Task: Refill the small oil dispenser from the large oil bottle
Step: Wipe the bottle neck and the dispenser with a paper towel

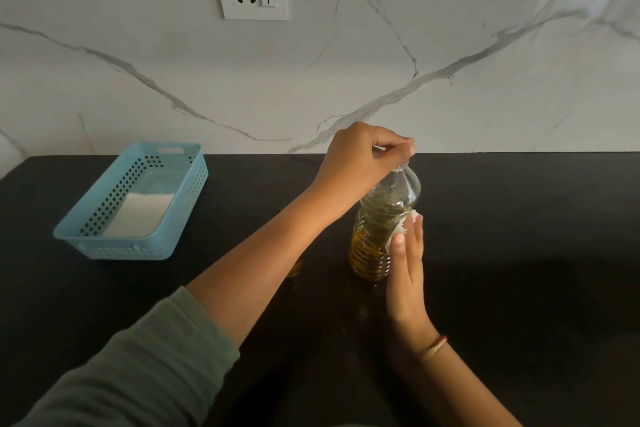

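Large clear ribbed plastic oil bottle (381, 218) is standing upright on black countertop (519, 253), approx half full of amber oil. Left hand (360, 152) is pinching its top. Right hand (407, 263), fingers straight, is pressing white tissue (393, 236) against its side. Risk: twisting w/ only flat-hand bracing could tip it, spilling oil. Blue perforated plastic basket (138, 201) is holding sth white.

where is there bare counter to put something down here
Bare black countertop lies right of the clear ribbed plastic oil bottle, and a narrower strip between the blue perforated plastic basket and the left forearm. Crowded round the bottle: left hand on top, right hand at its side.
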Available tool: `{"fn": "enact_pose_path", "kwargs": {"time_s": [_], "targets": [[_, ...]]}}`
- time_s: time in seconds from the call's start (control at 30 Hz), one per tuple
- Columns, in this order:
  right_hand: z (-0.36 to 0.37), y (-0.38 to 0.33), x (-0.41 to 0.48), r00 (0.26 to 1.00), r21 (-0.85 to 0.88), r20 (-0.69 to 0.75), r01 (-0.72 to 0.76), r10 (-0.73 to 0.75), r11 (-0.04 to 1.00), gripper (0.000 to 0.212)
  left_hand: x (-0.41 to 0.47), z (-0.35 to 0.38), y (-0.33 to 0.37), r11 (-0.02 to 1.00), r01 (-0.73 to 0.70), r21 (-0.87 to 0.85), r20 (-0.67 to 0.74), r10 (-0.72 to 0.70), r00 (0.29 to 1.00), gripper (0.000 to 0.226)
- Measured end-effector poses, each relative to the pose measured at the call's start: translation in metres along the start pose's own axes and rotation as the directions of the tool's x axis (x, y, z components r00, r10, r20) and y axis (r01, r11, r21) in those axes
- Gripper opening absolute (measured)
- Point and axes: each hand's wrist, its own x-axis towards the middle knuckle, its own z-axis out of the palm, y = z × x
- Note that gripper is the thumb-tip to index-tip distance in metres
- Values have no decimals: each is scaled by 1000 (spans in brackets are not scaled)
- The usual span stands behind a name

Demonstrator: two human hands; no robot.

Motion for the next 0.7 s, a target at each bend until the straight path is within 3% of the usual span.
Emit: {"fn": "enact_pose_path", "kwargs": {"time_s": [0.1, 0.33, 0.4, 0.6, 0.7], "targets": [[2, 11, -1, 1000, 20, -5, 3, -3, 1000, 72, 0, 0, 0, 1000, 3, -1, 1, -3, 1000, 20], [-7, 30, -7, 964, -17, 91, -251, 252, 968, 64, 0, 0, 0, 1000, 2, -12, -1, -2, 1000, 19], [-11, 19, 0, 973, 0, 61, -223, 223, 975, 62, 0, 0, 0, 1000, 6, -16, 5, -6, 1000, 19], [-15, -7, 15, 997, 22, -38, 62, -61, 998, 47, -1, -2, 1, 1000, 10, -22, 4, -9, 1000, 20], [-16, 10, 12, 1000, 5, 21, -3, 3, 1000, 40, -2, -2, 1, 1000, 7, -25, 1, -7, 1000, 20]]}}
